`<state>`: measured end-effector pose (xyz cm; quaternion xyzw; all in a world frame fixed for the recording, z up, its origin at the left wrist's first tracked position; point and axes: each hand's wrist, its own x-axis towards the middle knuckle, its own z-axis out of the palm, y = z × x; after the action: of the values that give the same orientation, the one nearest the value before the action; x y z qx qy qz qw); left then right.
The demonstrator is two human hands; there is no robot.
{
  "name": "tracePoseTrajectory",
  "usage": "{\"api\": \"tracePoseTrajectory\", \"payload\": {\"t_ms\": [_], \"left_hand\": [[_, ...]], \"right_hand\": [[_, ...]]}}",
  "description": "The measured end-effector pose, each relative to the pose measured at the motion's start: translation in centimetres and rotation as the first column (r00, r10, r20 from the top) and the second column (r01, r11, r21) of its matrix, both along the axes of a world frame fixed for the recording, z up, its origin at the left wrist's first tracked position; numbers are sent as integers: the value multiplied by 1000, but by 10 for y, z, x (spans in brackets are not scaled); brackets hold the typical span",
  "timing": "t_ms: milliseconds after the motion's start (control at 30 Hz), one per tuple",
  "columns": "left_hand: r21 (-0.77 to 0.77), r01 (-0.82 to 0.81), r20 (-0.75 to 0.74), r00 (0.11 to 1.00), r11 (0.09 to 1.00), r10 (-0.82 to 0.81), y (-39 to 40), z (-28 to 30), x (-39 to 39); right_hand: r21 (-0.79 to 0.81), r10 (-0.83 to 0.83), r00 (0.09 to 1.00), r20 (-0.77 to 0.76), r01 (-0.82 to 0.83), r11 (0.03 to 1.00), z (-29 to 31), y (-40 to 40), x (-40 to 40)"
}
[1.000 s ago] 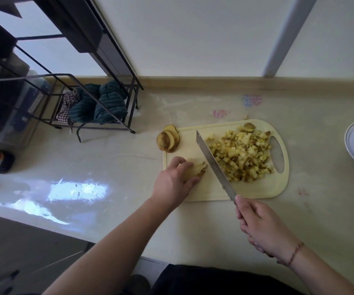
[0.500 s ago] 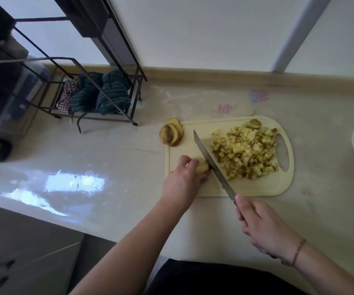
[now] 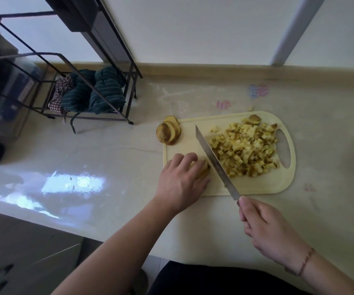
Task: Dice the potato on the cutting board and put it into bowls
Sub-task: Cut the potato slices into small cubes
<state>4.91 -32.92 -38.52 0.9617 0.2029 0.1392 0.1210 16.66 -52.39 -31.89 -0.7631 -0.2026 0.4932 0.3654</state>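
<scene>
Dicing the last potato (image 3: 201, 170) piece at the board's (image 3: 257, 187) left edge.
Left hand (image 3: 181, 180) pins it; right hand (image 3: 267, 228) grips the knife (image 3: 214, 160); bowls come later.

Diced potato (image 3: 245, 149) on cutting board (image 3: 263, 184), knife (image 3: 215, 161) to its left

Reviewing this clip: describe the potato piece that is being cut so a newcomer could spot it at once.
Find the pale yellow cutting board on the counter. At its near-left corner the left hand holds the uncut potato piece beside the knife. Unlike the diced pile or the potato slices off the board's far-left corner, it lies under fingers.
</scene>
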Motion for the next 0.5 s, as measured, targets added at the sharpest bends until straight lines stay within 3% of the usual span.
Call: {"api": "tracePoseTrajectory", "payload": {"t_ms": [233,500], "left_hand": [[-118,139,175,978,983,-117,6,-15,6],[-150,186,221,964,971,-150,8,-21,8]], "right_hand": [[33,16,1000,23,-17,999,3,-2,-7],[-3,66,984,166,-66,998,-1,-14,-9]]}}
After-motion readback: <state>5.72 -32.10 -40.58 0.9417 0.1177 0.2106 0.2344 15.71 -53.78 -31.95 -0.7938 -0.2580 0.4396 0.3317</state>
